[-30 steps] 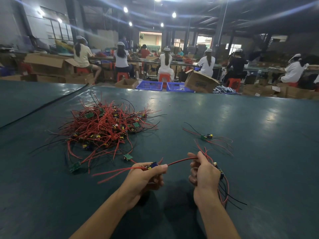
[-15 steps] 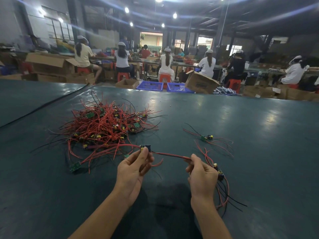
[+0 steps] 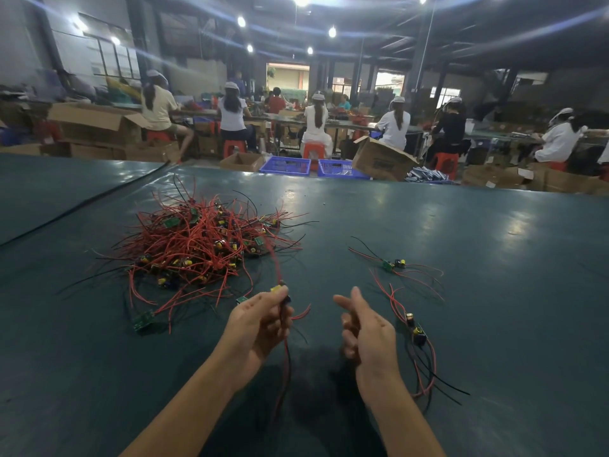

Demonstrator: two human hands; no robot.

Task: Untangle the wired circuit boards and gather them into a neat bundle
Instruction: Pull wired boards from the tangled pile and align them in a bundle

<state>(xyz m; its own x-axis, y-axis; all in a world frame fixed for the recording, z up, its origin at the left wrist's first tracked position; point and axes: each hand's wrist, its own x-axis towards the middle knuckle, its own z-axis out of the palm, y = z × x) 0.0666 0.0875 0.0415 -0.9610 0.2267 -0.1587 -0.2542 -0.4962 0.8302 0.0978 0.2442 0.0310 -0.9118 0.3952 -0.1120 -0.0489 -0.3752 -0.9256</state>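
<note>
My left hand [image 3: 260, 319] pinched one board [image 3: 280, 289] between thumb and fingertips. A blurred red wire [image 3: 274, 262] ran from it toward the pile [image 3: 197, 245], and other wires hung down past my wrist. My right hand [image 3: 365, 331] was slack and held nothing, forefinger out and the other fingers loosely curled. The tangled pile lay on the table [image 3: 494, 291] beyond my left hand. A small bundle [image 3: 416, 328] lay just right of my right hand, with a lone board [image 3: 392, 264] farther off.

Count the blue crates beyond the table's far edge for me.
2. One blue crate sits on the left, the other right beside it, next to a tipped cardboard box. More may be hidden behind the table.
</note>
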